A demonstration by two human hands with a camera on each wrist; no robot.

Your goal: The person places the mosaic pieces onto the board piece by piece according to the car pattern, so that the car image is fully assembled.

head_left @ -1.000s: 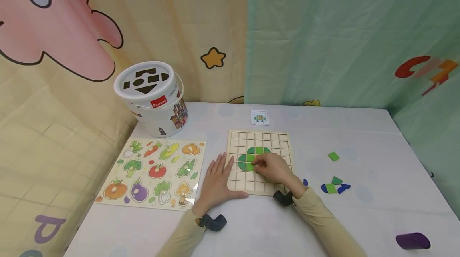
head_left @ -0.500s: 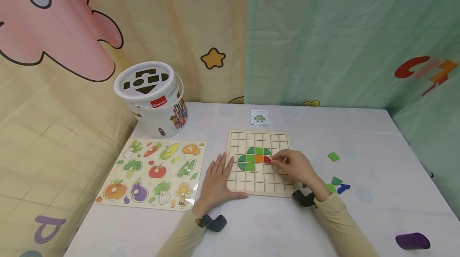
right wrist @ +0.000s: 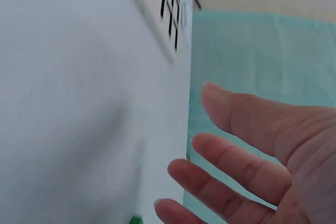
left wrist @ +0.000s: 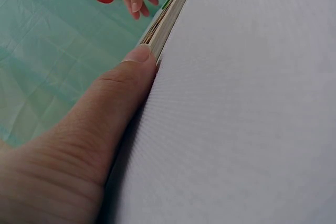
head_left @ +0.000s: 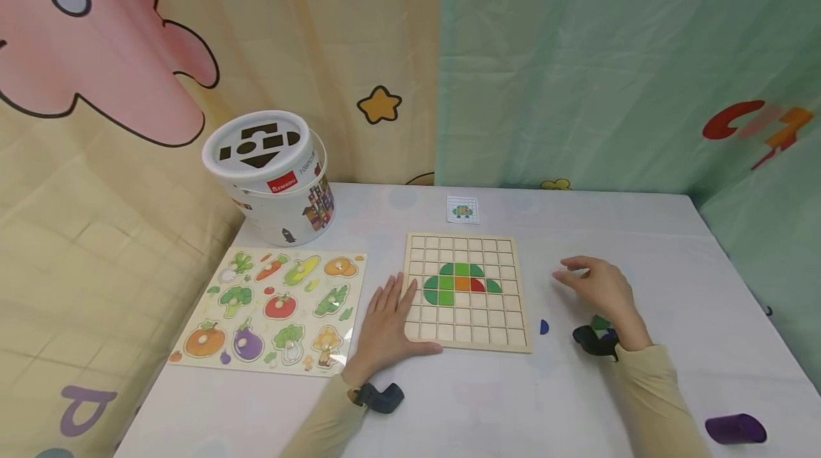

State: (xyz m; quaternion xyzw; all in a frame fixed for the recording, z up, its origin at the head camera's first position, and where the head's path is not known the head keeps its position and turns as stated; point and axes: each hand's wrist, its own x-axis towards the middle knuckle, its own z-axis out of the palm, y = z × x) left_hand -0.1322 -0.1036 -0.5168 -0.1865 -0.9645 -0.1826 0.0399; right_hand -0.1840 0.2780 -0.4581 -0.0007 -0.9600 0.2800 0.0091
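Note:
My left hand (head_left: 387,330) lies with spread, straight fingers on the left edge of the wooden grid board (head_left: 471,333). In the left wrist view its thumb (left wrist: 118,90) touches the board's edge (left wrist: 170,24). Several pieces sit in the grid: light green squares (head_left: 446,297), dark green quarter-rounds (head_left: 493,287), an orange square (head_left: 462,284) and a red piece (head_left: 477,285). My right hand (head_left: 596,287) hovers right of the board, fingers apart and holding nothing. Below it, dark green (head_left: 601,323) and blue pieces are partly hidden by the wrist. A blue half-round (head_left: 544,327) lies beside the board.
A small pattern card (head_left: 462,210) lies behind the board. At left are a vegetable puzzle board (head_left: 301,365) and a white bucket (head_left: 272,187) with a shape-sorter lid. A purple cylinder (head_left: 735,429) lies near the right front. Curtains hang behind the table.
My right hand has moved off the grid to the right, its fingers parting. The orange and red pieces, then a dark green quarter-round, have come into view there. The left hand stays put.

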